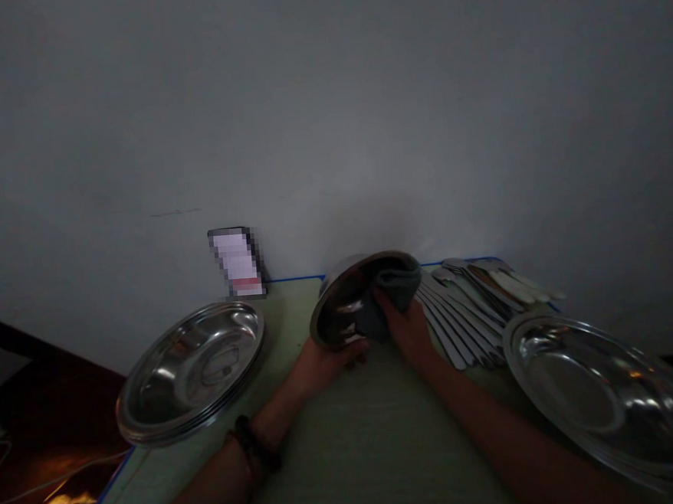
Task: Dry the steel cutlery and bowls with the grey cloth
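My left hand (321,364) grips the lower rim of a steel bowl (345,301), which is tilted up on edge above the pale green table (361,442). Inside the bowl, my right hand (408,327) presses a grey cloth (399,282) against the metal, its fingers closed on the cloth. A dark bead bracelet sits on my left wrist.
A stack of steel plates (192,369) lies at the left. Another steel plate (605,390) lies at the right front. Several steel spoons (472,304) are fanned out behind it. A small blurred card (238,263) leans on the white wall. Cables lie on the dark floor at left.
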`<state>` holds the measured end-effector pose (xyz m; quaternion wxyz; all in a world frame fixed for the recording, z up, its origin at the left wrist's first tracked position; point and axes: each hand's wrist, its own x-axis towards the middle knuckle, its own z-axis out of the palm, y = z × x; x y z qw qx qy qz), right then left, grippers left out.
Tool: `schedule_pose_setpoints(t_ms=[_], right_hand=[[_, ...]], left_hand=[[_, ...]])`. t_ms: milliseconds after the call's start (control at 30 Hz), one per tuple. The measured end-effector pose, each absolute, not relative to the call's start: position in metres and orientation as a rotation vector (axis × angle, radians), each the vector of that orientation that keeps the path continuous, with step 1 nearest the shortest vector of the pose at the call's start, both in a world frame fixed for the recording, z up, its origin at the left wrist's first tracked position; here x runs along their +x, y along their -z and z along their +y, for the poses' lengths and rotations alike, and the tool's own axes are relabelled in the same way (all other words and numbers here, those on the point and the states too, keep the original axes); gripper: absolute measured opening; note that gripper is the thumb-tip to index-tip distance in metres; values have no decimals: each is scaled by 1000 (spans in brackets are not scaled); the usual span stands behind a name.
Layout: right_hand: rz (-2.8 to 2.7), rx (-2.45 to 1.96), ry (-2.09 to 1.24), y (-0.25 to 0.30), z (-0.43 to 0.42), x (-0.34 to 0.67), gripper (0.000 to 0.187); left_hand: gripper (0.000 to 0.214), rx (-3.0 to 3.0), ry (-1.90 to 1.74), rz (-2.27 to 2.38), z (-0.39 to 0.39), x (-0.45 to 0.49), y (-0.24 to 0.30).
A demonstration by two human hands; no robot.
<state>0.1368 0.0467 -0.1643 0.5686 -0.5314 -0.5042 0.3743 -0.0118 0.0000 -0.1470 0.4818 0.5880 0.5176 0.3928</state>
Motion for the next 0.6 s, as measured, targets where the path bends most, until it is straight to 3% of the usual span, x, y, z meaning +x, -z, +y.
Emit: schedule_pose_setpoints(t_ms=[267,467,600], right_hand=[[-1202,-1242,-859,162,45,136,43],[-1162,-1242,-843,162,46,137,44],[-1162,-1230,-859,163,47,137,43]], left_hand=[[28,1490,-975,1356,0,-8,150],[50,1350,-1384,1308,2,-10,149],[51,1390,-1340,1322,2,-9,147]])
